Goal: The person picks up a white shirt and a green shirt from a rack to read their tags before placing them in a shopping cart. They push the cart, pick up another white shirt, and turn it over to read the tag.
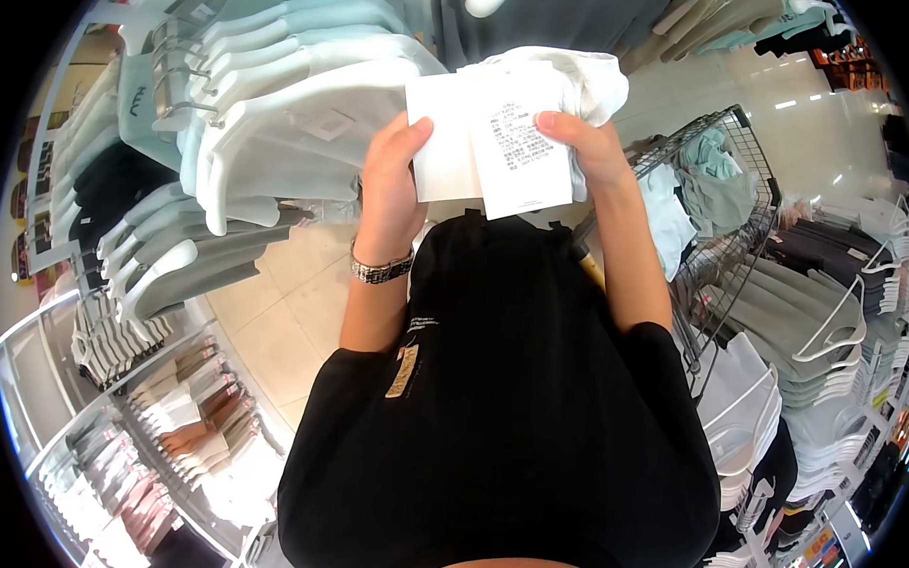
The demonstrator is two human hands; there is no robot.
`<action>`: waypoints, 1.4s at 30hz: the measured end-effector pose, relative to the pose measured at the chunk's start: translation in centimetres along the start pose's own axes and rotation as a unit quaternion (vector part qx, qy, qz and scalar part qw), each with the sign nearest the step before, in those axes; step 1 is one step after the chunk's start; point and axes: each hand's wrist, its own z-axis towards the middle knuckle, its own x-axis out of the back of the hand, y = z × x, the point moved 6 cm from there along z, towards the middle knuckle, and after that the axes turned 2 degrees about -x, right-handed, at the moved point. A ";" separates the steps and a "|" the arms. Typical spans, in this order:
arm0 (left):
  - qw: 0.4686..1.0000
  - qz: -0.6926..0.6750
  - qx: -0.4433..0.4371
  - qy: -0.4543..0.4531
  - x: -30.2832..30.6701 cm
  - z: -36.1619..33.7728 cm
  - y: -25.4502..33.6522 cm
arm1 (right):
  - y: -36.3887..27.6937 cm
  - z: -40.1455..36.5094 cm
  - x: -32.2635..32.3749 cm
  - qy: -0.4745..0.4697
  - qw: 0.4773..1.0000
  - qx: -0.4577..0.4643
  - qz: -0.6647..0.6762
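In front of my chest, my left hand (396, 172) pinches a blank white card (443, 168) at its left edge, thumb on top. A dark-and-silver bracelet (381, 268) circles that wrist. My right hand (591, 152) grips a white printed label card (523, 171) covered in small dark text, its thumb pressing on the upper right edge. The two cards overlap side by side. Behind them bunches a white garment (599, 81), whose lower part is hidden by the cards and my right hand.
White hangers with pale shirts (310, 129) crowd the rack at upper left. A wire shopping cart (748, 144) with grey and pale clothes stands at right. More racks of grey tops (789, 311) line the right side; smaller garments (195, 415) hang at lower left.
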 end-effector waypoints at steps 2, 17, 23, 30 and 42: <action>1.000 -0.002 -0.008 0.011 -0.6 -0.1 -0.4 | -0.1 -0.4 0.5 0.016 1.000 -0.007 0.000; 0.961 -0.237 0.111 -0.086 -3.7 -1.6 -3.4 | -1.3 -2.0 0.0 0.015 0.994 0.045 -0.103; 0.951 -0.238 0.143 -0.133 -3.5 -1.5 -4.0 | -1.9 -2.1 -0.1 -0.014 0.946 0.107 -0.305; 0.977 -0.127 0.119 -0.125 -3.1 -1.6 -3.6 | -1.9 -2.7 0.8 0.051 0.983 0.050 -0.170; 0.981 0.019 0.087 -0.175 -3.2 -2.8 -4.4 | -0.2 -3.3 1.1 0.005 0.980 -0.011 -0.197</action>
